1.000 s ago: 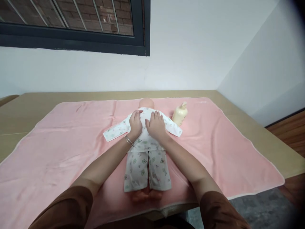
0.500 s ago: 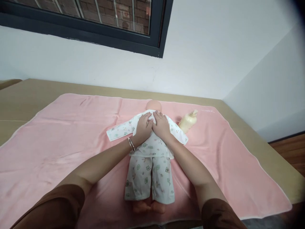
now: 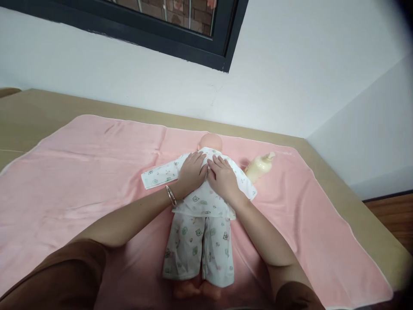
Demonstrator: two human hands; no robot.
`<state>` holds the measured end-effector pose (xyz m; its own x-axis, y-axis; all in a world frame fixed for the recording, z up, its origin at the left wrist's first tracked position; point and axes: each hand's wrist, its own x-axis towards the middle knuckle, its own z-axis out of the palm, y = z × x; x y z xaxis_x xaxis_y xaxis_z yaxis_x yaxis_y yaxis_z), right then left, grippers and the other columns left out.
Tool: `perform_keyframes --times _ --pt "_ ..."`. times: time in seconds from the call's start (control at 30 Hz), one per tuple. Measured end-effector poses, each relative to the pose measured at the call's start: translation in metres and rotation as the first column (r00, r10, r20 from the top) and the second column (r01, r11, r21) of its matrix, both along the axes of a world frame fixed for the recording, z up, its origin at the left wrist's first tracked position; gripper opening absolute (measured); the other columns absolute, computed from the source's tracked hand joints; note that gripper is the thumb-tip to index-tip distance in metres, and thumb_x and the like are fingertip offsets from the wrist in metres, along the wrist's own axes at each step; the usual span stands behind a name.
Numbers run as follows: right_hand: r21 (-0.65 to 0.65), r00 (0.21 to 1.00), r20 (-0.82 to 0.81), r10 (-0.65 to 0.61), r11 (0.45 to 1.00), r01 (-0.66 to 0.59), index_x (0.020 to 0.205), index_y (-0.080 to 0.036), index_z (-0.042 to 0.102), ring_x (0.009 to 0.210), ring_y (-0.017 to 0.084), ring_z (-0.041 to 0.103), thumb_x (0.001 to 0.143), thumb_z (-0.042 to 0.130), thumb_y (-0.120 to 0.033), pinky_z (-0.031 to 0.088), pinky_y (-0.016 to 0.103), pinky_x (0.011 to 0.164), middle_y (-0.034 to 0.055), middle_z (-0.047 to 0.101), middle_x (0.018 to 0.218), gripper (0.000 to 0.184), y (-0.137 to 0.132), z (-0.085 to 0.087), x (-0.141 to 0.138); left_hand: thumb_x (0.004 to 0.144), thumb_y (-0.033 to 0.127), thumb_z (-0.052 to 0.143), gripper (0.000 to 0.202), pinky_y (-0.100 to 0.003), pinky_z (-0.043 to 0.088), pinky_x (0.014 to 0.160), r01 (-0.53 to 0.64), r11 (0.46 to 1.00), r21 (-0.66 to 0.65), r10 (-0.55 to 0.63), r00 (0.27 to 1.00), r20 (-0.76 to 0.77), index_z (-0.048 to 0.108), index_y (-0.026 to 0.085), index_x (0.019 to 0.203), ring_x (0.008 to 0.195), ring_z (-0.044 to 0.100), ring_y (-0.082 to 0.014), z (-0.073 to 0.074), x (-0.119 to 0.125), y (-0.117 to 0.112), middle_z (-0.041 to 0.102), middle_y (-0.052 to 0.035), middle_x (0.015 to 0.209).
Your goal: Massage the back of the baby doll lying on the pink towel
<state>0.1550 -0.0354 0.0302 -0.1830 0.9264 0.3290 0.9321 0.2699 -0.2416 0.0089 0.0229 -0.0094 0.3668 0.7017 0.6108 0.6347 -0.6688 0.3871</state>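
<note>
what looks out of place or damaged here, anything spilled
Only small things: faint crack-like marks on the wall below the window, and a creased blanket, where you'd expect smooth surfaces. No spill shows around the bottle, and the doll lies under the left hand and right hand with nothing visibly torn.

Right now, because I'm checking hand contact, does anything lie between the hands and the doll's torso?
Only the printed top; the left hand and right hand both rest on it. The bottle is to the right, out of the way.
</note>
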Motion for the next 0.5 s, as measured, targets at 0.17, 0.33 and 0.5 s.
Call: perform_keyframes --times 0.17,0.33,0.5 --pt "-0.075 0.984 -0.109 -0.141 0.988 0.134 0.146 -0.010 0.045 0.146 0.029 0.036 0.101 0.038 -0.037 0.021 0.051 0.122 0.0164 0.043 0.154 0.053 0.026 -0.009 0.023 0.093 0.035 0.048 0.046 -0.054 0.032 0.117 -0.006 0.999 -0.052 0.010 0.997 0.071 0.054 0.014 0.133 0.137 0.045 -0.0335 -0.006 0.000 0.003 0.057 -0.0171 0.139" --pt "-0.092 0.978 -0.031 -0.207 0.975 0.204 0.144 -0.004 0.046 0.146 0.034 0.034 0.102 0.029 -0.034 0.023 0.054 0.120 0.0216 0.043 0.152 0.054 0.027 -0.009 0.025 0.086 0.041 0.059 0.059 -0.057 0.028 0.118 -0.056 0.991 -0.122 0.065 0.995 0.073 0.050 0.012 0.136 0.139 0.041 -0.0383 -0.009 0.003 0.007 0.051 -0.0199 0.144" --pt "-0.039 0.980 0.104 -0.169 0.984 0.173 0.144 0.005 0.041 0.145 0.036 0.034 0.100 0.031 -0.027 0.025 0.052 0.120 0.0277 0.042 0.150 0.056 -0.007 -0.003 -0.009 0.090 0.036 0.054 0.039 -0.050 0.038 0.111 -0.005 0.999 -0.038 0.008 0.997 0.072 0.061 0.016 0.123 0.125 0.054 -0.0322 0.002 -0.001 -0.004 0.063 -0.0154 0.128"
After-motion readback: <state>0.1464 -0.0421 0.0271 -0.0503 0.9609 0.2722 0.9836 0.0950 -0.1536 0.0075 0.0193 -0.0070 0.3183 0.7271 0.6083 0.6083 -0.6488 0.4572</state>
